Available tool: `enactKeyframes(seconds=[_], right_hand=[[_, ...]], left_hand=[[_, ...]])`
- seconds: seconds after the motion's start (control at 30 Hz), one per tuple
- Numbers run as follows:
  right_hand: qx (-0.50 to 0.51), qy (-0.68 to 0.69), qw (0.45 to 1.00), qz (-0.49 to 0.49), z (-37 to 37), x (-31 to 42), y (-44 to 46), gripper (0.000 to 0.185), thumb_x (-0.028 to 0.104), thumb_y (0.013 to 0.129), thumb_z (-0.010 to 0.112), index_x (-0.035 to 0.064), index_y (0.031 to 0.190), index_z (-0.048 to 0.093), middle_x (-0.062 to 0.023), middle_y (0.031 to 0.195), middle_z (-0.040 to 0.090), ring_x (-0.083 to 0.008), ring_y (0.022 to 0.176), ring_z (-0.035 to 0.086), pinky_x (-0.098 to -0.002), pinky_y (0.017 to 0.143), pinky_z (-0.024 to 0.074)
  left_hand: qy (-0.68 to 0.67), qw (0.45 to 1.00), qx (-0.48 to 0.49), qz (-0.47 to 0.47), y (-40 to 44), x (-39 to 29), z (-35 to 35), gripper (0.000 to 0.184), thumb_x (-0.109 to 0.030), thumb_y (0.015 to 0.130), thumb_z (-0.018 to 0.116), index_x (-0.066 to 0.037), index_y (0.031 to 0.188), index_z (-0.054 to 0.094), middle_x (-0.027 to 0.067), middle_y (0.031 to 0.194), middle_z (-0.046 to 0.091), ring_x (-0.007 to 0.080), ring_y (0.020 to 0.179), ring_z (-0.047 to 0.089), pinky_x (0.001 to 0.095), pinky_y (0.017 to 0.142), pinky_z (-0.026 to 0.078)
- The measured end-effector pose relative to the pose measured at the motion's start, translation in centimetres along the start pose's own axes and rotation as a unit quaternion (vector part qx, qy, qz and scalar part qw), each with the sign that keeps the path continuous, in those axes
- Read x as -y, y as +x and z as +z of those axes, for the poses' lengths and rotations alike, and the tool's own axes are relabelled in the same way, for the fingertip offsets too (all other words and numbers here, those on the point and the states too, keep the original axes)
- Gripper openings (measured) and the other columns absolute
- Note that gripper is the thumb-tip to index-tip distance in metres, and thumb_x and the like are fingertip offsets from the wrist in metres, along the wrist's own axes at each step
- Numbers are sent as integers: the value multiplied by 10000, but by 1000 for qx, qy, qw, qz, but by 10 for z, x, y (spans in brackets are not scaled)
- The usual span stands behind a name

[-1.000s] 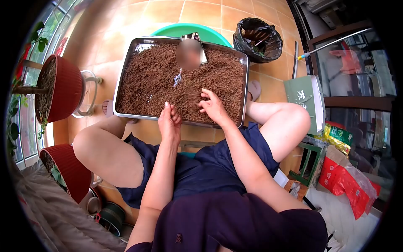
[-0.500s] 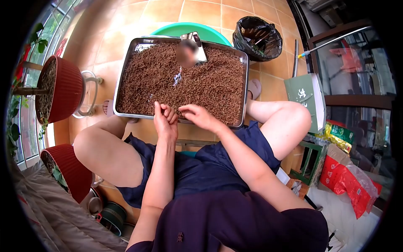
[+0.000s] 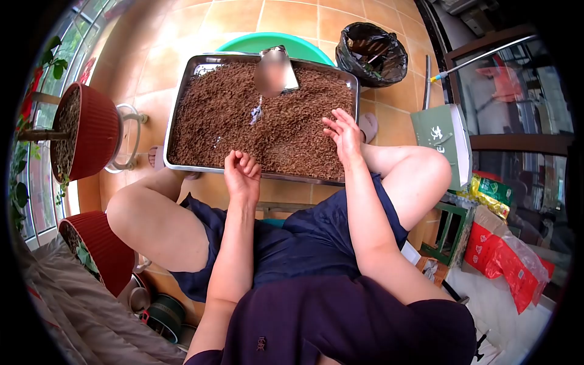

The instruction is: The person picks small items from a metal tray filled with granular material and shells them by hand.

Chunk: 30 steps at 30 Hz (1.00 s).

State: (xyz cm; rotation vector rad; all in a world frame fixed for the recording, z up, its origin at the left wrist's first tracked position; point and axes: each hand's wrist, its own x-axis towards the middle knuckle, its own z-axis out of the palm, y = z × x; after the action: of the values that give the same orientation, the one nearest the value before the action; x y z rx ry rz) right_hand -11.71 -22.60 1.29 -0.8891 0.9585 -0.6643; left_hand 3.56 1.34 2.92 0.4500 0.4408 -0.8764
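Note:
A metal tray point(image 3: 173, 137) full of brown granules point(image 3: 225, 109) lies in front of me. My left hand point(image 3: 243, 173) is at the tray's near edge with its fingers curled in; what they hold, if anything, is too small to make out. Over the right part of the granules is my right hand point(image 3: 344, 135), fingers apart and nothing seen in them. A phone point(image 3: 289, 76) rests at the tray's far side, its screen partly blurred. A small whitish patch point(image 3: 255, 114) shows among the granules near the middle.
Behind the tray is a green basin point(image 3: 243, 44). A bin with a black bag point(image 3: 372, 55) stands at the far right, a green box point(image 3: 435, 137) nearer. Red plant pots point(image 3: 97, 131) line the left. A red plastic bag point(image 3: 499, 258) lies at the right.
My right hand went from the granules to near my left hand, then out to the right over the tray, its fingers spreading. My left hand stays near the rim, fingers still curled.

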Motion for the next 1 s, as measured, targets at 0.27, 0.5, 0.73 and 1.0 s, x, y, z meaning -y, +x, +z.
enactKeyframes(seconds=[0.27, 0.5, 0.73, 1.0], right_hand=[[-56, -531, 806, -257, 1, -44, 17, 357, 67, 808, 601, 72, 1164, 627, -135, 1283, 581, -324, 1198, 524, -394, 1049, 408], [-80, -617, 710, -330, 26, -26, -27, 133, 105, 783, 691, 89, 912, 664, -98, 1009, 608, -301, 1009, 554, -414, 882, 467], [78, -662, 680, -305, 44, -57, -40, 109, 155, 737, 748, 98, 731, 656, -102, 844, 604, -289, 885, 591, -419, 760, 509], [81, -692, 624, -353, 43, -73, -34, 107, 112, 701, 717, 105, 726, 614, -74, 786, 597, -272, 823, 586, -405, 721, 502]], left_hand=[[-16, 1000, -22, 2, 4, -2, -14, 207, -141, 1009, 460, -54, 1175, 547, -29, 694, 404, 86, 571, 366, 230, 504, 339], [44, 996, -40, 63, 9, 4, -16, 338, -150, 1008, 470, -23, 1322, 471, 17, 869, 556, 105, 728, 490, 237, 612, 435], [50, 997, -41, 33, 12, 11, -24, 284, -188, 996, 517, -31, 1231, 543, 13, 898, 604, 99, 752, 538, 232, 632, 460], [76, 996, -46, -2, 9, 12, -22, 246, -180, 985, 529, -40, 1185, 563, -2, 842, 596, 91, 716, 536, 224, 621, 454]])
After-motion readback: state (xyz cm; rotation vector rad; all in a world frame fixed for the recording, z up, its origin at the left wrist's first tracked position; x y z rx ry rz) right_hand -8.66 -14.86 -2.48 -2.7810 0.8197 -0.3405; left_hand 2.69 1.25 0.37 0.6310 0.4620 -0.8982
